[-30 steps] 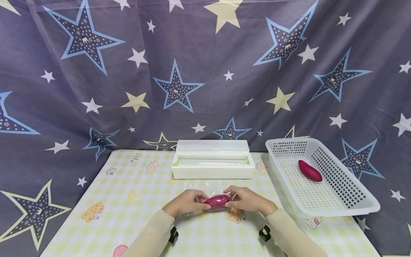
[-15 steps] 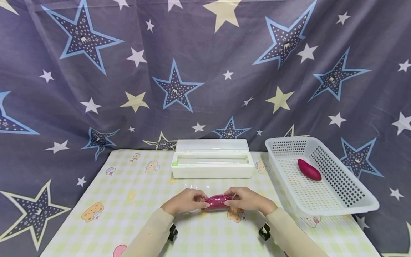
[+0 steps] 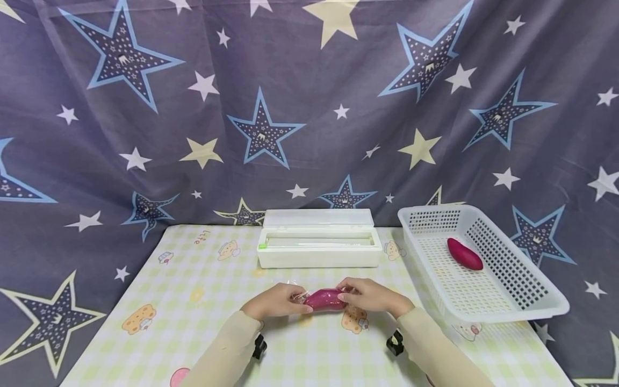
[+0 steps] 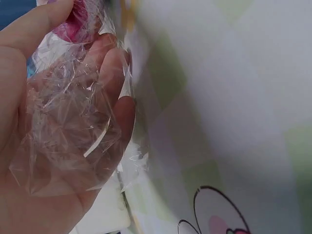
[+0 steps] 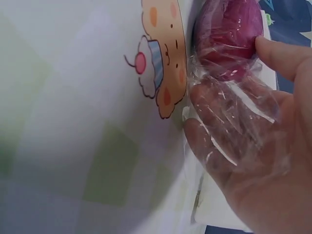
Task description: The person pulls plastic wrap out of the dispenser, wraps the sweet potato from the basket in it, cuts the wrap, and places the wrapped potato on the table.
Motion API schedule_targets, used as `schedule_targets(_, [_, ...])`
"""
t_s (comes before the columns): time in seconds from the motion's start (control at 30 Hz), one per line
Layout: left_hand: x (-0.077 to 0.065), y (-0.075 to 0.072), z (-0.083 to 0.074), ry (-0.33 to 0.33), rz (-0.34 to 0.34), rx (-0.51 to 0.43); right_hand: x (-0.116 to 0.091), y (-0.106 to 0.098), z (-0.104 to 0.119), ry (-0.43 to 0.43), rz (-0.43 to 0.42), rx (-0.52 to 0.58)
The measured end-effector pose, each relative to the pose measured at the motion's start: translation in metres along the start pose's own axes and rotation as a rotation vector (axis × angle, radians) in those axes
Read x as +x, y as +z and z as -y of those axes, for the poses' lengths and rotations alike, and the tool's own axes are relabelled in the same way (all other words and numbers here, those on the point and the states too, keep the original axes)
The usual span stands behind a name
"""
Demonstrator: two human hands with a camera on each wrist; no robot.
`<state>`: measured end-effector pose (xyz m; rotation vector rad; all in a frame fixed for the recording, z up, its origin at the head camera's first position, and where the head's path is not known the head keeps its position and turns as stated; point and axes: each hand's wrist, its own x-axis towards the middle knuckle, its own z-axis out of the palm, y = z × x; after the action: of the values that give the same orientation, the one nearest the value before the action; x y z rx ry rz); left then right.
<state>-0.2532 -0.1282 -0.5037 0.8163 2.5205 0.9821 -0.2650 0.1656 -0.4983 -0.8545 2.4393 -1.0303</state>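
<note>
A purple-red sweet potato [image 3: 325, 300], wrapped in clear cling film, lies crosswise between both hands at the middle of the table. My left hand [image 3: 278, 301] pinches its left end between thumb and fingers; in the left wrist view a loose, crumpled tail of cling film [image 4: 73, 122] spreads over the palm. At the other end my right hand [image 3: 374, 296] holds the sweet potato with the thumb on its near side. Another tail of cling film [image 5: 239, 122] trails across the right fingers in the right wrist view. The fingertips behind the sweet potato are partly hidden in the head view.
Behind the hands stands a white cling film dispenser [image 3: 319, 258], its lid raised and a roll inside. To the right, a white plastic basket [image 3: 512, 315] holds a second, unwrapped sweet potato [image 3: 465, 254]. A checked cloth [image 3: 203, 301] covers the table; a star-patterned curtain [image 3: 309, 129] hangs behind.
The loose film that stood out behind the sweet potato has shrunk to a small piece by the left fingers. The sweet potato has turned slightly, and both hands keep holding its ends.
</note>
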Motion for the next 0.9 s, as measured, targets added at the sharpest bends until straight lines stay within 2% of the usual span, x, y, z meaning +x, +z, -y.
schedule_targets(0.23, [-0.002,-0.003,0.001,-0.066,0.009,-0.040,0.008,-0.001,-0.006,0.042,0.007,-0.005])
schedule_targets(0.3, [-0.002,-0.005,0.002,-0.068,0.004,-0.037,0.008,-0.001,-0.006,0.048,0.008,-0.011])
schedule_targets(0.4, [-0.001,-0.007,0.001,-0.036,-0.025,-0.013,0.009,-0.002,-0.006,0.058,0.007,-0.025])
schedule_targets(0.5, [0.003,-0.008,-0.004,0.027,-0.092,0.066,0.010,-0.002,-0.006,0.055,0.007,-0.042])
schedule_targets(0.63, [0.012,-0.006,-0.019,0.095,-0.174,0.283,0.012,-0.004,-0.005,0.056,0.003,-0.061])
schedule_targets(0.73, [0.019,-0.002,-0.029,0.126,-0.196,0.416,0.013,-0.006,-0.004,0.067,-0.001,-0.077])
schedule_targets(0.8, [0.023,0.002,-0.033,0.142,-0.195,0.444,0.014,-0.007,-0.004,0.069,-0.006,-0.088])
schedule_targets(0.9, [0.028,0.007,-0.035,0.144,-0.192,0.433,0.015,-0.008,-0.006,0.067,-0.011,-0.102])
